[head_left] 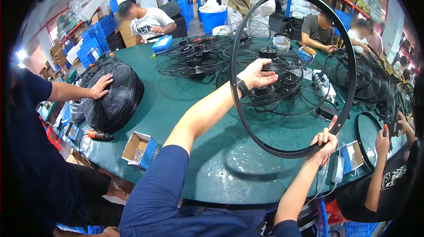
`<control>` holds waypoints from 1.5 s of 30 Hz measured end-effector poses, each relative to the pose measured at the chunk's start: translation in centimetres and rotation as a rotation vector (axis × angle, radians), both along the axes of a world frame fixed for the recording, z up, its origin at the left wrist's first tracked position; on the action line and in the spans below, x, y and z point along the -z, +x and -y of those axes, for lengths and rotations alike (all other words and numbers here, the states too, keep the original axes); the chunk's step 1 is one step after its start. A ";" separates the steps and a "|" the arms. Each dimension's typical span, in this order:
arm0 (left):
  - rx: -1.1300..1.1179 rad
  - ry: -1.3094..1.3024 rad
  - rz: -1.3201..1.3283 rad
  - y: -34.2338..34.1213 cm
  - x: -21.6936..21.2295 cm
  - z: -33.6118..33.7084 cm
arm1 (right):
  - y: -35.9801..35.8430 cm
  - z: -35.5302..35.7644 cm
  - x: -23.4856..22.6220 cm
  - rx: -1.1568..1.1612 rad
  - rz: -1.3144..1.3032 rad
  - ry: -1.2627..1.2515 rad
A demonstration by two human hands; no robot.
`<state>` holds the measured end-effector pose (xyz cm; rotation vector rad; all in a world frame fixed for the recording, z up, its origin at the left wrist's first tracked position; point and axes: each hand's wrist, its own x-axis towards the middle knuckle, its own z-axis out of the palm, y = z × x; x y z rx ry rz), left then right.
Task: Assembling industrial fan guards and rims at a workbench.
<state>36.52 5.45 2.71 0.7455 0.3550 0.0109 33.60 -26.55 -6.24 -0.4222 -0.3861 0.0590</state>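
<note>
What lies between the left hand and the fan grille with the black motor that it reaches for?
Nothing visible. The left hand passes through the big black plastic ring, held by the right hand, and hovers over the black wire fan grille.

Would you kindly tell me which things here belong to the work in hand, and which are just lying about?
In hand:
- black ring, held up by the right hand
- wire fan guard, under the left hand

Lying about:
- cardboard box of screws
- orange-handled driver
- blue tray
- stack of guards under a co-worker's hand
</note>
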 end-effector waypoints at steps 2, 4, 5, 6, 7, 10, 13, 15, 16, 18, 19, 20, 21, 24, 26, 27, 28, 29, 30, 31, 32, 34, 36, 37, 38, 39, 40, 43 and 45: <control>-0.004 -0.049 -0.020 0.4 0.2 -1.0 | -0.3 -0.4 -0.4 -0.005 -0.009 0.006; -0.029 -0.031 -0.035 1.0 0.2 -1.3 | -0.3 -0.7 -0.5 -0.015 -0.003 0.003; -0.034 -0.035 -0.049 1.2 0.2 -1.6 | -0.3 -0.8 -0.5 -0.021 0.006 0.002; -0.020 -0.038 -0.064 1.4 -0.2 -0.8 | 0.1 -0.3 -0.1 -0.005 0.002 0.000; -0.036 -0.004 -0.041 1.3 -0.4 0.1 | 0.8 0.2 0.7 0.015 -0.007 0.028; -0.088 -0.044 -0.082 2.1 -0.3 0.3 | 2.0 1.5 2.4 -0.152 0.240 0.047; -0.025 -0.178 0.143 2.8 2.5 -4.9 | -0.4 -2.1 -0.8 0.095 -0.017 0.151; -0.020 -0.222 0.122 2.7 1.8 -2.5 | 0.2 -0.7 -0.5 0.128 -0.036 0.179; 0.038 -0.209 0.186 2.9 2.2 -3.3 | 1.2 -0.9 0.6 0.103 0.007 0.248; 0.005 -0.222 0.054 2.3 0.5 -1.6 | 1.5 -0.6 0.9 0.106 -0.016 0.268; 0.018 -0.212 0.071 2.2 0.1 -1.1 | 1.0 -0.7 0.1 0.125 -0.038 0.267; 0.030 -0.202 0.089 2.2 -0.3 -0.5 | 0.5 -0.5 -0.5 0.143 -0.060 0.266; -0.024 -0.134 0.097 2.1 -0.9 0.4 | 0.6 -0.3 -0.4 0.137 -0.043 0.290; 0.026 -0.072 0.189 3.7 -0.3 0.8 | 1.0 0.3 0.1 0.076 -0.003 0.358; 0.051 -0.121 0.215 4.6 -0.5 1.5 | 1.3 0.2 0.8 0.097 -0.054 0.364; 0.024 -0.153 0.231 4.3 -1.2 2.9 | 1.3 0.4 1.1 0.088 -0.047 0.356; 0.028 -0.157 0.235 4.7 -1.3 3.6 | 1.3 0.5 1.2 0.092 -0.042 0.352; 0.058 -0.228 0.218 5.2 -1.5 4.1 | 1.3 0.6 1.3 0.091 -0.050 0.357; 0.088 -0.295 0.204 5.5 -1.7 4.5 | 1.3 0.5 1.3 0.089 -0.055 0.365; 0.138 -0.339 0.194 5.7 -1.6 5.0 | 1.2 0.4 1.1 0.100 -0.071 0.371; 0.150 -0.293 0.179 6.1 -0.8 5.5 | 1.0 0.3 1.1 0.100 -0.069 0.370; 0.083 -0.068 0.108 6.0 -0.4 6.9 | 0.9 0.0 0.9 0.094 -0.092 0.367; 0.185 -0.051 0.138 6.8 -0.1 6.7 | 1.2 -0.1 1.1 0.079 -0.101 0.362; 0.222 0.013 0.171 7.2 -0.3 7.0 | 1.3 -0.1 1.2 0.071 -0.119 0.342; 0.259 0.076 0.203 7.6 -0.6 7.2 | 1.3 -0.1 1.4 0.062 -0.137 0.323; 0.277 0.131 0.211 7.7 -1.1 7.4 | 1.4 -0.2 1.5 0.057 -0.143 0.324; 0.141 0.160 0.137 8.1 -1.8 8.6 | 1.5 -0.3 1.5 0.051 -0.104 0.324; 0.127 0.065 0.063 8.6 -2.5 9.7 | 2.2 -0.1 2.4 0.043 -0.019 0.328; 0.088 0.055 0.050 8.7 -2.4 9.5 | 3.1 0.0 3.8 -0.037 -0.064 0.293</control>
